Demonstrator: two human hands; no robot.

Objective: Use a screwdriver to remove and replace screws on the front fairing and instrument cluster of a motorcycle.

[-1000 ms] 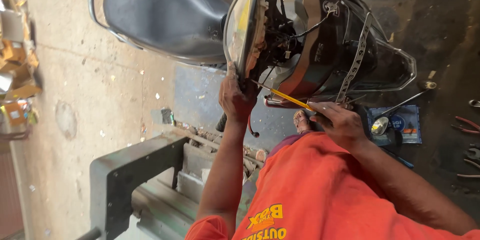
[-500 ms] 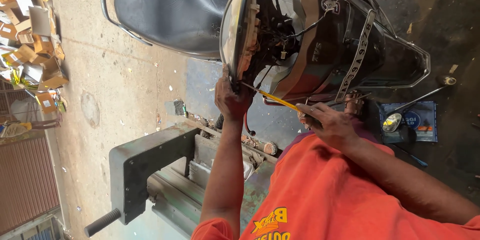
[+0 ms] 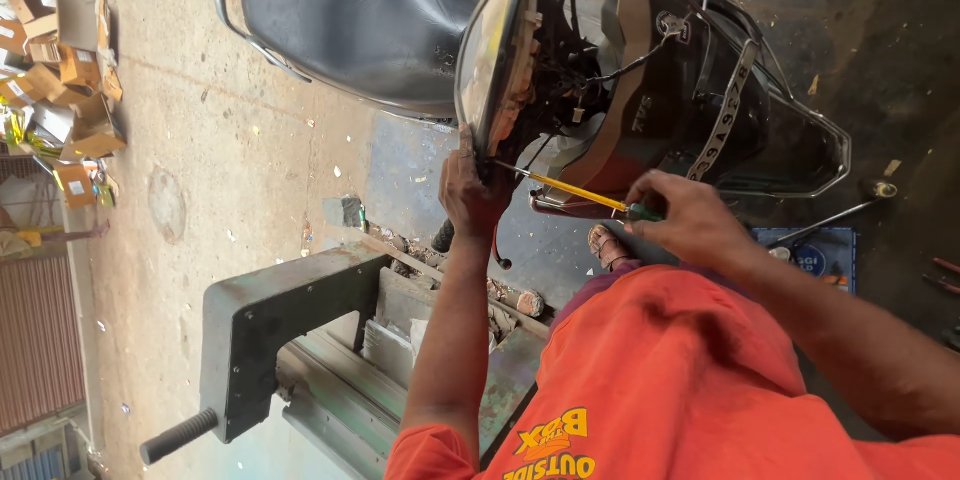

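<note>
A dark scooter (image 3: 700,90) with a black seat (image 3: 350,20) fills the top of the view. Its front headlight unit (image 3: 490,50) is loose, with wires showing behind it. My left hand (image 3: 472,195) grips the lower edge of the headlight unit. My right hand (image 3: 690,222) holds the green handle of a yellow-shafted screwdriver (image 3: 570,190). The screwdriver's tip reaches in behind the headlight, just beside my left hand. My orange shirt (image 3: 680,380) covers the bottom right.
A green metal stand (image 3: 290,330) with a black handle grip sits below the scooter. Cardboard boxes (image 3: 60,50) are piled at the top left. On the dark floor at right lie a long tool (image 3: 830,215) and a blue packet (image 3: 815,255). A sandalled foot (image 3: 608,245) shows between my arms.
The view has shifted, so the scooter and stand sit further right in the frame. Both hands keep the same hold on the headlight unit and the screwdriver.
</note>
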